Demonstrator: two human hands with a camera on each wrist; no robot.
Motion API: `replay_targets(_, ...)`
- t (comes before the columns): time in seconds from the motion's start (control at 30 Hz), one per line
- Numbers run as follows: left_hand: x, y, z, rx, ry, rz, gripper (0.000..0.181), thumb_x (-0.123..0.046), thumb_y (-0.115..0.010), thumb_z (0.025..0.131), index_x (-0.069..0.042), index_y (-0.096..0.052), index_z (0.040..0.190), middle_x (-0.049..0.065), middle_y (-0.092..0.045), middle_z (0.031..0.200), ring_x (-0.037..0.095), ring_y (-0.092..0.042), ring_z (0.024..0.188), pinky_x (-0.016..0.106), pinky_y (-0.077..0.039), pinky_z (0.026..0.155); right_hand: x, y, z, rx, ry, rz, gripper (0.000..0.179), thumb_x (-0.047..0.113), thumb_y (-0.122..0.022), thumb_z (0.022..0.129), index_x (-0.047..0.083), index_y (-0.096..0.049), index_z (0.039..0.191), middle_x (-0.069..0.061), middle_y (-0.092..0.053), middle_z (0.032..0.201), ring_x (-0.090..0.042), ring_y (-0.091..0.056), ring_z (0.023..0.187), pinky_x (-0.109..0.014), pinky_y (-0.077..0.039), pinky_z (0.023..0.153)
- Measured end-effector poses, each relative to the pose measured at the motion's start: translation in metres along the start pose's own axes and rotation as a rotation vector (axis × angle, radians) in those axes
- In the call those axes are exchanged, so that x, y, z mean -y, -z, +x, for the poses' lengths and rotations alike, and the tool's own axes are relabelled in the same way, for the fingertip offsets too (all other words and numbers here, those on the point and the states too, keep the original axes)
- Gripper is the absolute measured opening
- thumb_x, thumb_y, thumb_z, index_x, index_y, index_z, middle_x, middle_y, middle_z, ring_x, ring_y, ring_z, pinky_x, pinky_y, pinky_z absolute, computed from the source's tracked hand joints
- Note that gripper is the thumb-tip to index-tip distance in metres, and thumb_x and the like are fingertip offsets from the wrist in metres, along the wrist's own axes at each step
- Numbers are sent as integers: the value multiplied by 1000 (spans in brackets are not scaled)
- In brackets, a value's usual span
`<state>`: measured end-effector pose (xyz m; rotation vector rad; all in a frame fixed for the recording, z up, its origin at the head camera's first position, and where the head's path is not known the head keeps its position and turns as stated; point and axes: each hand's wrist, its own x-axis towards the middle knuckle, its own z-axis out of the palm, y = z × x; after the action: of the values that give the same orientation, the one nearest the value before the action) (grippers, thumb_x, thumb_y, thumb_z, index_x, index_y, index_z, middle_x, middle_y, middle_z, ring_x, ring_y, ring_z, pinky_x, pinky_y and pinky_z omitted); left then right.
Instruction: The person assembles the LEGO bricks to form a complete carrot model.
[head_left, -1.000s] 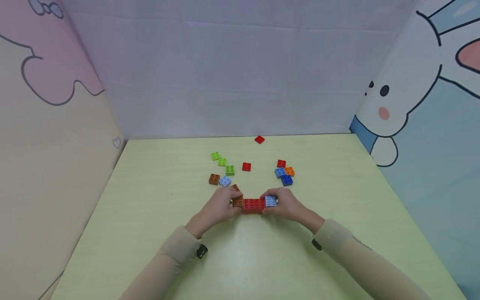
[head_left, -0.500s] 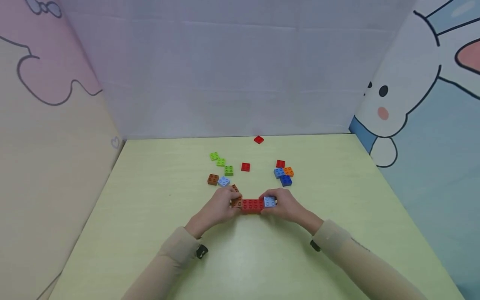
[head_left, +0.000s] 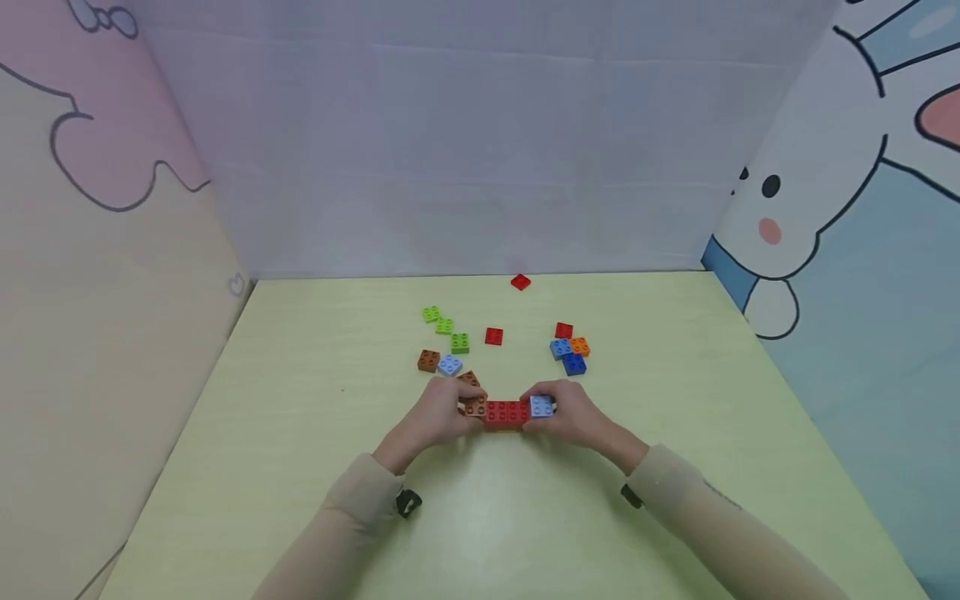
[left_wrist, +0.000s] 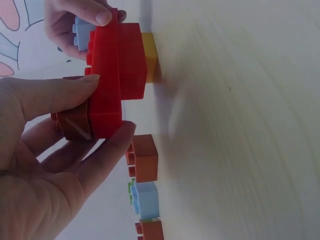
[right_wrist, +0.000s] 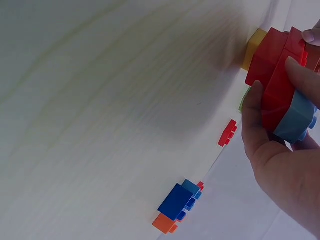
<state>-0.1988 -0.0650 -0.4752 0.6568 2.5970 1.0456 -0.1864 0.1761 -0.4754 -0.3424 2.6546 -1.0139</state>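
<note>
A stack of toy building bricks is held between both hands at the middle of the table. Its long red brick (head_left: 507,412) lies across the top of a shorter red brick (left_wrist: 133,60), with a yellow brick (left_wrist: 150,57) beneath. On the long brick's left end sits a brown brick (head_left: 476,406), and a light blue brick (head_left: 542,406) caps the right end. My left hand (head_left: 442,410) grips the brown end, thumb on the near side of the red brick. At the light blue end, my right hand (head_left: 573,412) pinches the stack between thumb and fingers.
Just behind my left hand lie a loose brown brick (head_left: 469,378), a pale blue brick (head_left: 450,365) and another brown one. Several green bricks (head_left: 460,342) trail farther back. Blue, orange and red bricks (head_left: 564,330) cluster behind my right hand. Two red bricks (head_left: 493,336) lie between.
</note>
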Motion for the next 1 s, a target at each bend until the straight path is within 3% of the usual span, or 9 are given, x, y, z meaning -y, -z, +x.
replay_targets(0.23,0,-2,3,-2,11,-12,43,-11,-79,76,-5,-68,117,5,-66,113,15,-54,91,32,-47,75,-1,0,-1,-8,-13,-2,37,22,-82,76,21,-69,111,0,-59,113,-22,-49,102,-41,-44,84)
replay_targets(0.5,2,-3,4,-30,1,0,44,-9,-81,73,-4,-68,116,6,-66,112,16,-52,84,29,-44,64,-2,0,1,-3,19,-12,38,22,-82,76,20,-70,111,0,-60,112,-22,-49,101,-41,-45,83)
replay_targets(0.67,2,-3,5,-28,-18,28,44,-9,-80,74,-3,-68,116,6,-66,110,16,-53,90,32,-44,72,-1,1,1,-5,20,-15,37,23,-82,76,21,-70,110,-1,-60,113,-22,-49,101,-41,-45,83)
replay_targets(1.0,1,-4,6,-18,5,26,43,-10,-81,74,-4,-69,115,3,-64,107,19,-55,100,37,-45,86,-1,0,3,1,-5,-5,37,22,-83,75,20,-69,110,-1,-59,113,-23,-49,102,-41,-45,83)
